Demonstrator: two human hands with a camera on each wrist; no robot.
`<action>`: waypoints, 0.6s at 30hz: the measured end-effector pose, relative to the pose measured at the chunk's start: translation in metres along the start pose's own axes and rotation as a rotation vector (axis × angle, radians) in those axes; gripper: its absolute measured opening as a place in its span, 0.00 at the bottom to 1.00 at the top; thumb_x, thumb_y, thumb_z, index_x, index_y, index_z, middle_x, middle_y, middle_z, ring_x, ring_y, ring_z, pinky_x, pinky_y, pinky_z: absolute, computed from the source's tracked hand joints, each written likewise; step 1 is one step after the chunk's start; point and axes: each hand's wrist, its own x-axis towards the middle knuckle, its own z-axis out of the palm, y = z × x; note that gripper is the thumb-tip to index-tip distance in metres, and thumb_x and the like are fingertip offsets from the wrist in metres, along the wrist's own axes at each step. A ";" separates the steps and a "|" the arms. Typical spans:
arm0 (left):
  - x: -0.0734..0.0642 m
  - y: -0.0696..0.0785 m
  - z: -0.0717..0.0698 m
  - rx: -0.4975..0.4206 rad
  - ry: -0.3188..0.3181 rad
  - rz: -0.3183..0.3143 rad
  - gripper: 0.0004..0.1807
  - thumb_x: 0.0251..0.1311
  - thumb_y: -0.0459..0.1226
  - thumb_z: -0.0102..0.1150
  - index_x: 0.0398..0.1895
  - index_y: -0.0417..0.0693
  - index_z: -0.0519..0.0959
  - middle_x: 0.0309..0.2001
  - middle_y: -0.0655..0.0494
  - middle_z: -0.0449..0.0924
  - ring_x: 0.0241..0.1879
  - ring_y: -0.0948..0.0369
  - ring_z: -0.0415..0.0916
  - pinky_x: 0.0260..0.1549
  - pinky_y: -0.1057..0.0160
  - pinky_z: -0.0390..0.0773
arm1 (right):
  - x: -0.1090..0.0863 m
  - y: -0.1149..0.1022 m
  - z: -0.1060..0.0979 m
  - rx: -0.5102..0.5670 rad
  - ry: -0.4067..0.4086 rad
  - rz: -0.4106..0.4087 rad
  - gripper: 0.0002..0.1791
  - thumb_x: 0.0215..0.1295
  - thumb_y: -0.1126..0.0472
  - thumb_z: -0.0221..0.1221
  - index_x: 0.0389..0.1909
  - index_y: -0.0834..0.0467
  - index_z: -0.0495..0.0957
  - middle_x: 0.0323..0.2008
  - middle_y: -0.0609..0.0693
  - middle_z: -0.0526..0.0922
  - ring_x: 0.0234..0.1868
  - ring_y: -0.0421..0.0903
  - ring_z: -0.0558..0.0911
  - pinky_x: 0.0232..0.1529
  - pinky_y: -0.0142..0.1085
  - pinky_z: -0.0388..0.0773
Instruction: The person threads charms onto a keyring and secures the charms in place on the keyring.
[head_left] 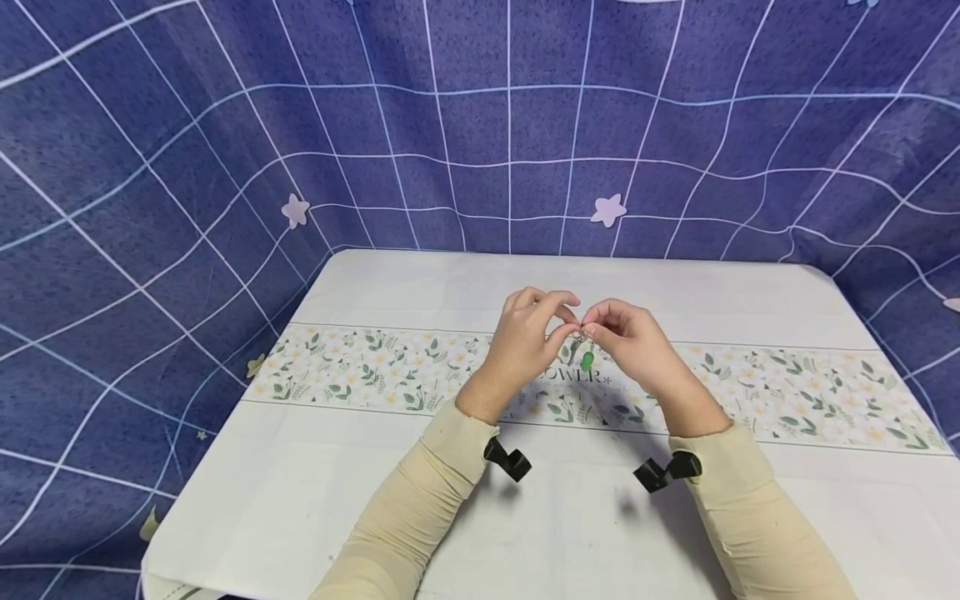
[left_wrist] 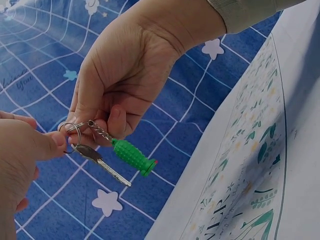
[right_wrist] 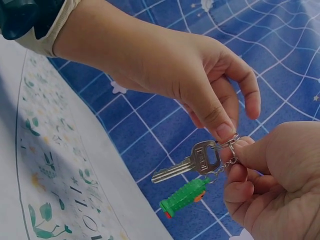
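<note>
Close together over the table, both hands hold a small keychain. My left hand [head_left: 528, 333] pinches the metal key ring [right_wrist: 231, 142] between thumb and finger, its other fingers spread loosely. My right hand [head_left: 636, 342] pinches the ring beside it, where a short chain [left_wrist: 101, 131] joins; its remaining fingers are curled. From the ring hangs a silver key [right_wrist: 201, 159] with a dark, lettered head. A knobbly green charm [left_wrist: 132, 155] with red and orange bits dangles from the chain. Fingertips hide part of the ring.
A white cloth with a printed floral band [head_left: 375, 367] covers the table [head_left: 300, 492]. Blue gridded curtain [head_left: 480, 125] with pale stars stands behind and at the sides. Black camera mounts [head_left: 513, 461] sit on both sleeve cuffs.
</note>
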 end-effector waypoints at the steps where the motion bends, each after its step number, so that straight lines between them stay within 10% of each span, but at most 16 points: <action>1: 0.000 0.000 0.000 0.001 0.008 0.002 0.15 0.62 0.39 0.69 0.50 0.47 0.79 0.37 0.60 0.88 0.44 0.57 0.77 0.63 0.52 0.68 | 0.000 0.000 0.000 -0.001 0.002 -0.003 0.06 0.74 0.69 0.55 0.44 0.69 0.76 0.38 0.61 0.80 0.35 0.45 0.75 0.35 0.32 0.72; 18: 0.000 -0.007 0.001 0.003 0.027 0.005 0.11 0.62 0.33 0.67 0.46 0.47 0.81 0.37 0.60 0.88 0.43 0.58 0.76 0.56 0.52 0.72 | 0.001 0.001 -0.004 0.084 0.066 0.002 0.08 0.73 0.70 0.57 0.48 0.70 0.78 0.34 0.49 0.79 0.30 0.42 0.77 0.36 0.35 0.79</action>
